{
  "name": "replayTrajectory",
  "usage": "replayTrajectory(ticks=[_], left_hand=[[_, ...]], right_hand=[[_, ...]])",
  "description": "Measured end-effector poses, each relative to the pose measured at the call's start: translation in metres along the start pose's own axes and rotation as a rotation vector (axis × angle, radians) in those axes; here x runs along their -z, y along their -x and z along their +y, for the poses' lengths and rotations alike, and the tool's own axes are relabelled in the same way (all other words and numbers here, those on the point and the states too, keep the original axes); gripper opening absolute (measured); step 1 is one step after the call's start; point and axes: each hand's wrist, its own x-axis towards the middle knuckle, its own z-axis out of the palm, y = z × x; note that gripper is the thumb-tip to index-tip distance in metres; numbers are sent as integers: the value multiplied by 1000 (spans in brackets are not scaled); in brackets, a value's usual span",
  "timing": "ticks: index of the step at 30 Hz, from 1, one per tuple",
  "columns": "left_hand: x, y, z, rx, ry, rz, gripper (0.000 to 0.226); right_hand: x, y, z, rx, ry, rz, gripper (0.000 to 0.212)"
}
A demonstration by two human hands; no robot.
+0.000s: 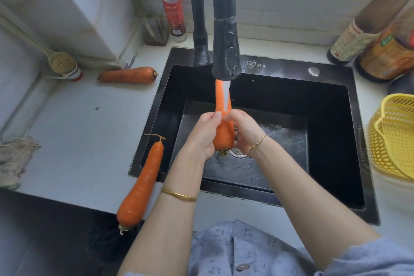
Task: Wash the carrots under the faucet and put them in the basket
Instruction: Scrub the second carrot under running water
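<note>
Held carrot: I see the held carrot point(222, 134) at frame centre, above the sink point(280, 64). Its long axis runs nearly straight up the picture, thin tip under the faucet point(226, 51) and stubby top down near the drain point(238, 152).
Left hand: the left hand point(205, 134) curls its fingers round the carrot's left side, thumb on the front.
Right hand: the right hand point(245, 132) wraps the right side at the same height, so both grip the thick lower half.
Deciding relation: the basket point(394, 141) sits at the right edge of the frame, well apart from the carrot. The right hand is nearer, so I judge it the natural carrier.
Look: bright orange, wet and glossy. The water point(226, 92) runs down its upper half.
Waiting: the rim carrot point(143, 181) lies along the sink's left edge, and the counter carrot point(127, 75) lies crosswise at upper left. Both are nearer my left.
</note>
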Motion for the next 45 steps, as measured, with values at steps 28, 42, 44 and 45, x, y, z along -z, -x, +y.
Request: replayTrajectory(ticks=[28, 42, 44, 45], left_hand=[[9, -3, -2, -75, -171, -165, 52], [10, 1, 4, -118, -338, -100, 63], [10, 2, 4, -118, -361, -101, 63], [9, 2, 4, -124, -381, -102, 63]], right_hand=[[10, 2, -3, 50, -100, -12, 22], [6, 1, -11, -13, 58, 67, 19], [9, 3, -11, -24, 58, 7, 20], [10, 3, -10, -24, 62, 14, 19]])
